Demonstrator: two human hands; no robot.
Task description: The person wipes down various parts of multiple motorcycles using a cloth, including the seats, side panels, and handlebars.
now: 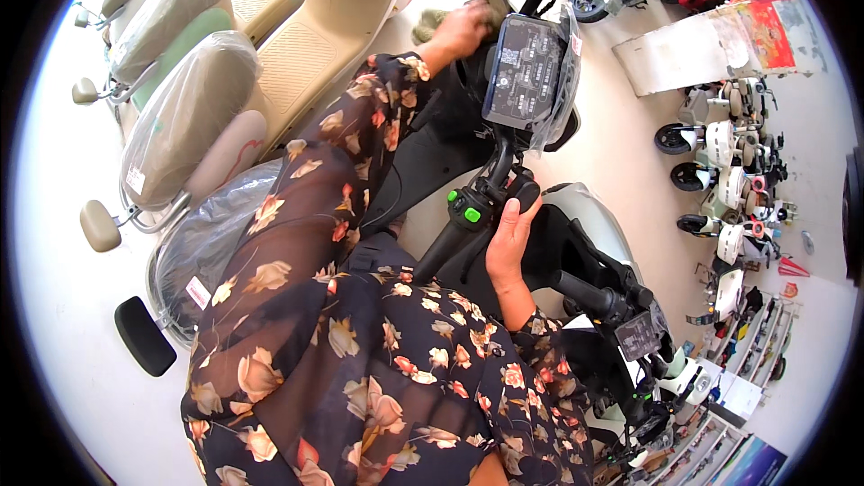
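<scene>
I lean over a black electric scooter (pixel 423 148) in a showroom. My left hand (pixel 463 29) reaches forward past the plastic-wrapped dashboard display (pixel 526 72) and presses a greenish cloth (pixel 432 22) near the front of the scooter. My right hand (pixel 511 238) rests against the right handlebar (pixel 477 211), its fingers beside the switch block with green buttons (pixel 466 209). Both my arms wear black sleeves with a floral print.
A row of beige and green scooters (pixel 270 54) with plastic-covered seats (pixel 184 117) stands to the left. A white and black scooter (pixel 612 306) is close on the right. Several more scooters (pixel 729 162) line the far right, and a cardboard sheet (pixel 720 40) lies on the floor.
</scene>
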